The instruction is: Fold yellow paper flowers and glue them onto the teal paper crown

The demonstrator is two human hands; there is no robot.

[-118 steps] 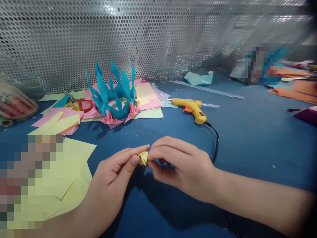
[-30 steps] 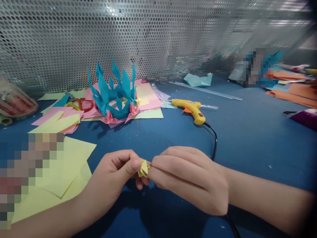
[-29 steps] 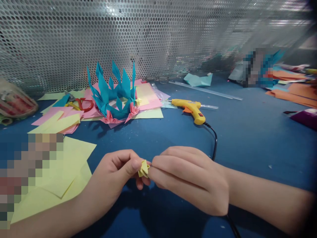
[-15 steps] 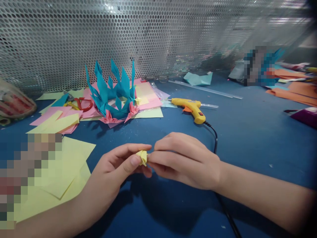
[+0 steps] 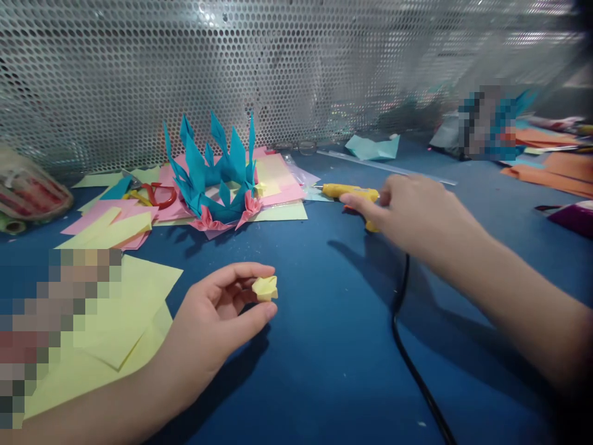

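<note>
My left hand (image 5: 217, 318) rests on the blue table (image 5: 324, 346), thumb and fingers pinched on a small folded yellow paper piece (image 5: 265, 288). My right hand (image 5: 417, 213) is stretched out to the yellow glue gun (image 5: 345, 191), fingers extended over its handle, which they hide. Only the gun's barrel shows. I see no closed grip on it. The gun's black cord (image 5: 403, 321) runs toward me under my right forearm.
A blue and pink folded paper crown (image 5: 213, 173) stands on pink and yellow sheets (image 5: 278, 185) with red scissors (image 5: 160, 196) beside it. Yellow sheets (image 5: 125, 309) lie at my left. Clear glue sticks (image 5: 393, 167), teal paper (image 5: 373, 147), orange paper (image 5: 551, 173) and a perforated metal wall (image 5: 278, 62) lie behind.
My right hand has let go of the yellow piece and moved away to the glue gun. The left hand now holds the piece alone.
</note>
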